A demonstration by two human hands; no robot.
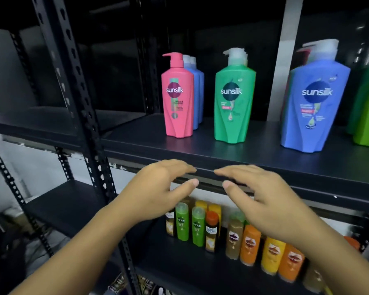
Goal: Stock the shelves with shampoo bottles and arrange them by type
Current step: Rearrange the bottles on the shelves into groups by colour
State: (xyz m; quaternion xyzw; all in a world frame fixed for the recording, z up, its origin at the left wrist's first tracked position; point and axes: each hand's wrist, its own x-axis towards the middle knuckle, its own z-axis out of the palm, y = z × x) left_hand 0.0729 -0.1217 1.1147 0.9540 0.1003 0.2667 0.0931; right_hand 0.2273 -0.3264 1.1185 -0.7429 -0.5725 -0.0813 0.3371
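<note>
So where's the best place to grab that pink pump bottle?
Probably around its body just below the shoulder, coming from the front. The pink bottle stands upright near the shelf edge, blue bottles crowd behind it, and the pump neck looks thin.

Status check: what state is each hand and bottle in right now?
left hand, open, holding nothing
right hand, open, holding nothing
pink Sunsilk pump bottle, upright, label forward
green Sunsilk pump bottle, upright, label forward
blue Sunsilk pump bottle on the right, upright, label forward
small bottles on lower shelf, upright
</note>
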